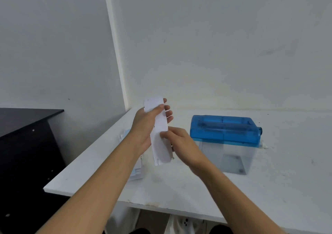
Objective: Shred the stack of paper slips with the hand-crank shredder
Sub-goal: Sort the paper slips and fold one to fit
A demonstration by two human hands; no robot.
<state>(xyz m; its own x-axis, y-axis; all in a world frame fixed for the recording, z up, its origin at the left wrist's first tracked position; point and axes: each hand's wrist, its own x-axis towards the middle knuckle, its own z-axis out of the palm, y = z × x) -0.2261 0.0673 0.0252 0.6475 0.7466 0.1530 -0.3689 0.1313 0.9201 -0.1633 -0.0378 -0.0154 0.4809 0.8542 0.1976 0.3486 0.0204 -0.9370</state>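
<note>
A stack of long white paper slips [160, 126] is held upright above the white table [179, 185], left of the shredder. My left hand [145, 124] grips the stack's upper part, thumb across the front and fingers behind. My right hand [179, 140] pinches the lower half of the stack from the right. The hand-crank shredder [224, 131] has a blue translucent top on a clear bin [228, 160] and stands on the table to the right of my hands. A blue knob [260, 131] sticks out of its right end.
More paper slips with blue print [136, 172] lie on the table under my left forearm. A dark cabinet [27, 135] stands to the left of the table. White walls close the back and the left.
</note>
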